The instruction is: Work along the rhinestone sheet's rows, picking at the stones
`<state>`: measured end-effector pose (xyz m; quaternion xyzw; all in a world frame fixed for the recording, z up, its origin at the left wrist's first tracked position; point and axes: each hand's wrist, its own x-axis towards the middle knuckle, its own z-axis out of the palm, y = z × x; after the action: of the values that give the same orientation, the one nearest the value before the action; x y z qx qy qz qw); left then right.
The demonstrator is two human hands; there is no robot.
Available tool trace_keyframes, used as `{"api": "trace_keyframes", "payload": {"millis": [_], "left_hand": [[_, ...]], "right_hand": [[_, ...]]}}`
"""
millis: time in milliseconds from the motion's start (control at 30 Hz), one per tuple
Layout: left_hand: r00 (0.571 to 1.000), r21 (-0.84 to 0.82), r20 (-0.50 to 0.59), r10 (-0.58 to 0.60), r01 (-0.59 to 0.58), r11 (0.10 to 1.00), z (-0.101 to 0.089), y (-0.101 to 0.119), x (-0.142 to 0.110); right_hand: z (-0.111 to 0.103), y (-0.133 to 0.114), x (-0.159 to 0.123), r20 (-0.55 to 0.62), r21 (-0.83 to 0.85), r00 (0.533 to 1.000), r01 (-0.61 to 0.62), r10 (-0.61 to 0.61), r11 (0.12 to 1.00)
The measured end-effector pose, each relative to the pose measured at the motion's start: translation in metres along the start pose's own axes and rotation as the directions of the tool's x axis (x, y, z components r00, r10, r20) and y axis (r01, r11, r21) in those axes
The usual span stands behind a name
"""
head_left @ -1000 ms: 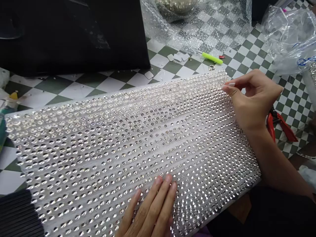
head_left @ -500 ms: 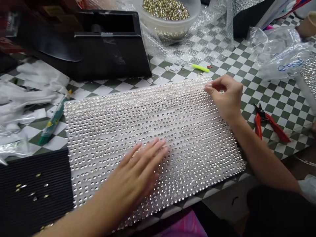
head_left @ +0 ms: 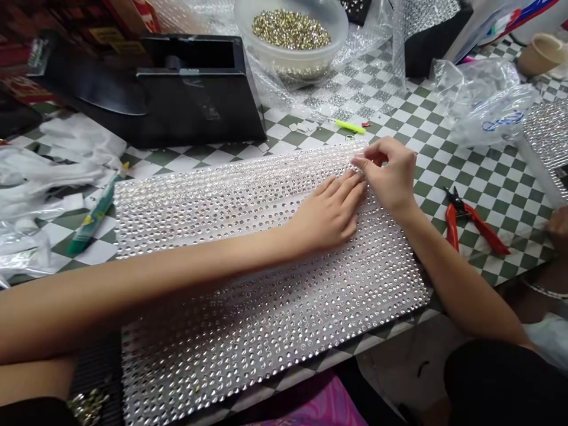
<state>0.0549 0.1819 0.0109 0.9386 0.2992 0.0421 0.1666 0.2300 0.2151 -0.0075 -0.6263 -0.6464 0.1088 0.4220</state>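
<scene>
A wide pale sheet covered in rows of clear rhinestones (head_left: 284,331) lies before me. My left hand (head_left: 331,210) rests flat on its upper right part, palm down and fingers stretched out, holding nothing. Just beyond those fingertips, my right hand (head_left: 390,174) pinches thumb and forefinger together at the sheet's far right corner. It seems to grip the sheet's edge, though the fingertips hide exactly what is between them. My left forearm crosses over the sheet and covers part of its rows. Below that arm, a strip of black ridged mat shows with a small heap of gold stones (head_left: 91,405).
Behind the sheet stand a black tape dispenser (head_left: 199,106) and a bowl of gold stones (head_left: 248,44). A yellow-green tool (head_left: 350,126) lies nearby. Red-handled cutters (head_left: 488,231) are right, a green tube (head_left: 95,216) left. Another person's hand (head_left: 560,228) shows at the right edge.
My left hand has slid across the sheet from its middle to the upper right, close to my right hand. My right hand keeps its pinch at the corner. The view has shifted slightly.
</scene>
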Motion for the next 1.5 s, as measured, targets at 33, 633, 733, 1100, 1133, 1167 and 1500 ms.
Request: {"api": "trace_keyframes", "payload": {"millis": [33,633,733,1100,1133,1167,1500], "left_hand": [[1.0,0.003,-0.006,0.0,0.0,1.0,0.001,-0.001,0.001],[0.995,0.022,-0.09,0.048,-0.047,0.999,0.011,-0.003,-0.001],[0.995,0.017,-0.091,0.047,-0.045,0.999,0.011,-0.003,-0.001],[0.99,0.006,-0.125,0.059,-0.059,0.998,0.014,-0.004,-0.002],[0.99,0.006,-0.128,0.06,-0.06,0.998,0.014,-0.004,-0.002],[0.989,0.006,-0.131,0.063,-0.062,0.998,0.014,-0.005,-0.002],[0.988,0.019,-0.138,0.073,-0.071,0.997,0.013,-0.005,-0.003]], "right_hand": [[0.0,0.0,0.0,-0.002,0.0,1.0,0.0,0.0,1.0],[-0.002,0.003,0.0,-0.075,-0.02,0.997,0.028,-0.03,0.999],[-0.002,0.003,0.0,-0.081,-0.004,0.996,0.033,-0.033,0.999],[-0.004,0.001,-0.001,-0.056,-0.012,0.998,0.038,-0.039,0.999],[-0.004,0.001,-0.001,-0.053,-0.017,0.998,0.037,-0.038,0.999],[-0.004,0.001,-0.002,-0.05,-0.024,0.998,0.038,-0.039,0.999],[-0.008,0.006,-0.004,-0.097,-0.139,0.995,0.026,-0.04,0.99]]}}
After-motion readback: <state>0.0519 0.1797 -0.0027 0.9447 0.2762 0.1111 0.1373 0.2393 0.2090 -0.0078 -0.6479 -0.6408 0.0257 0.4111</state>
